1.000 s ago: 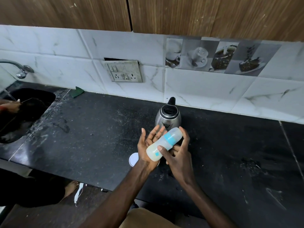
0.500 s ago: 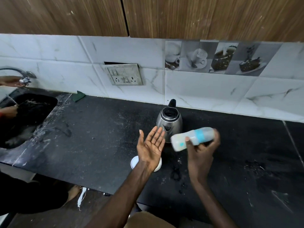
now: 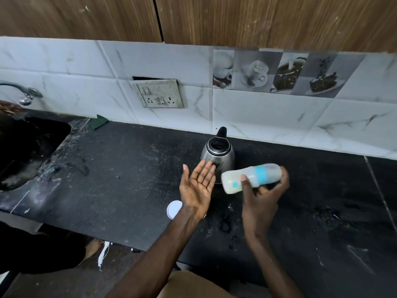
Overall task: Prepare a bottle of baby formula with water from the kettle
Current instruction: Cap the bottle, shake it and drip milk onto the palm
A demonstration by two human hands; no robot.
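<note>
left hand (image 3: 198, 186) was flat and empty, in front of the kettle (image 3: 217, 155). right hand (image 3: 262, 198) clasped the bottle (image 3: 232, 179), tipped sideways above the counter (image 3: 129, 179). bottle judged light, rigid, smooth: hold around mid-body, firmly.

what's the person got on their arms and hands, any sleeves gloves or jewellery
The left hand and right hand are bare: no gloves, and no ring, watch or bracelet shows. The left arm and right arm are uncovered down to the frame's edge, with no sleeve in view.
</note>
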